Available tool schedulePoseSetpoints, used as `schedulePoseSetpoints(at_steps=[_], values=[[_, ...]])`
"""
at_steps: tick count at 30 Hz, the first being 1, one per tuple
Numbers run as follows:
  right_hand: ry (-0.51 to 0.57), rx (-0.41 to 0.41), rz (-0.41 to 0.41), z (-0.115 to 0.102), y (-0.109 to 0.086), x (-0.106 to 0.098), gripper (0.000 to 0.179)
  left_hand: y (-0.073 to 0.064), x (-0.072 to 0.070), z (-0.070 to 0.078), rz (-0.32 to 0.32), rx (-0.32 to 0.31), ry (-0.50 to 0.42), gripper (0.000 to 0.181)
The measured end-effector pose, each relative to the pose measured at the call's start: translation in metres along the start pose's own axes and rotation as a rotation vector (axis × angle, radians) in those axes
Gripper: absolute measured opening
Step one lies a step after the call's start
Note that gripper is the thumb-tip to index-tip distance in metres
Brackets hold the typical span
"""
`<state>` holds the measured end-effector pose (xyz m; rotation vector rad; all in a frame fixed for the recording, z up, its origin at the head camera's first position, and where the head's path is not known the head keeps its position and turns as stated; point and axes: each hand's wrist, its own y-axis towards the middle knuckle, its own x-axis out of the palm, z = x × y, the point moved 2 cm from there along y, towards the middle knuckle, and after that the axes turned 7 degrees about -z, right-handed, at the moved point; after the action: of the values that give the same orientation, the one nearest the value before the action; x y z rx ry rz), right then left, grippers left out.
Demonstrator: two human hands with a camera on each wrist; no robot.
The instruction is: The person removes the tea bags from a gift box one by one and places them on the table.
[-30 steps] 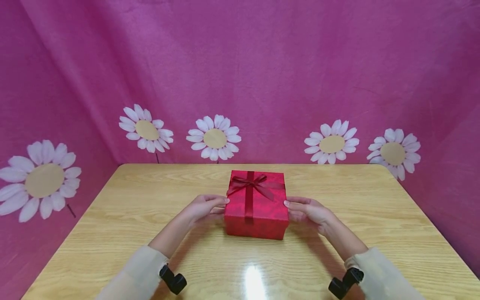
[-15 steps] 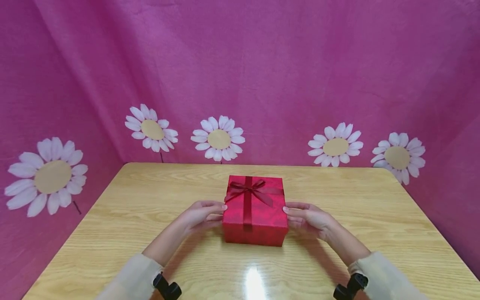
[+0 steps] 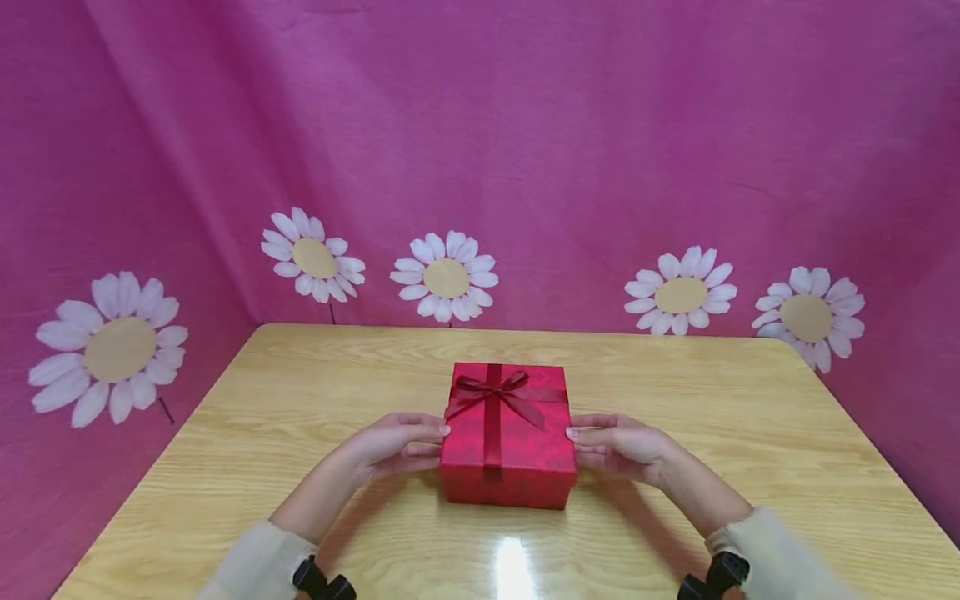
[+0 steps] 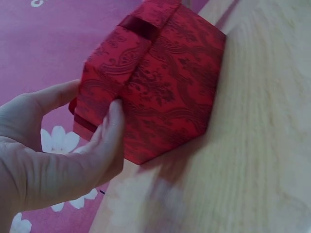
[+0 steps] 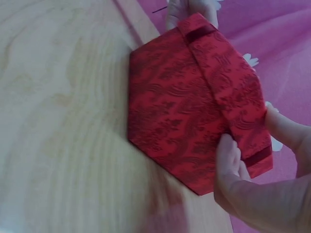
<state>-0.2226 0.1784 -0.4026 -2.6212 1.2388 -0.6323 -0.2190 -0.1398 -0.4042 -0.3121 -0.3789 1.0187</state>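
A red patterned gift box (image 3: 525, 450) with a lid sits on the wooden table, and a dark red ribbon bow (image 3: 497, 392) is tied over its top. My left hand (image 3: 397, 443) holds the box's left side, the thumb at the lid's top edge. In the left wrist view, the fingertips (image 4: 115, 109) lie against the side near the lid's lower rim. From the opposite side my right hand (image 3: 621, 448) grips the box in the same way, its thumb (image 5: 284, 127) on the lid's edge. The palms stay apart from the box.
The wooden table (image 3: 360, 358) reaches back to a pink cloth (image 3: 525, 150) printed with white daisies. A bright light reflection (image 3: 513, 567) shows on the tabletop in front of the box. A small black device (image 3: 324, 582) sits at each cuff.
The box has slid toward me along the table, with both hands staying on its sides. The head view has shifted slightly to the left.
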Motion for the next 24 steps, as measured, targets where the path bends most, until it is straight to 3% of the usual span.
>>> schedulePoseSetpoints(at_steps=[8, 11, 15, 20, 24], values=[[0.023, 0.034, -0.017, -0.007, 0.004, -0.007, 0.071, 0.009, -0.006, 0.001, -0.077, 0.028, -0.176, 0.038], [0.064, 0.017, 0.009, -0.006, 0.008, -0.008, 0.073, 0.015, -0.008, 0.002, -0.080, 0.031, -0.239, 0.042], [0.085, 0.005, 0.073, -0.009, 0.011, -0.009, 0.071, 0.024, -0.006, 0.005, -0.027, 0.029, -0.276, 0.053], [0.105, 0.012, 0.127, -0.013, 0.012, -0.009, 0.073, 0.031, -0.003, 0.007, 0.040, 0.024, -0.279, 0.042], [0.079, 0.009, 0.132, -0.013, 0.012, -0.008, 0.074, 0.031, -0.002, 0.008, 0.058, 0.023, -0.276, 0.039]])
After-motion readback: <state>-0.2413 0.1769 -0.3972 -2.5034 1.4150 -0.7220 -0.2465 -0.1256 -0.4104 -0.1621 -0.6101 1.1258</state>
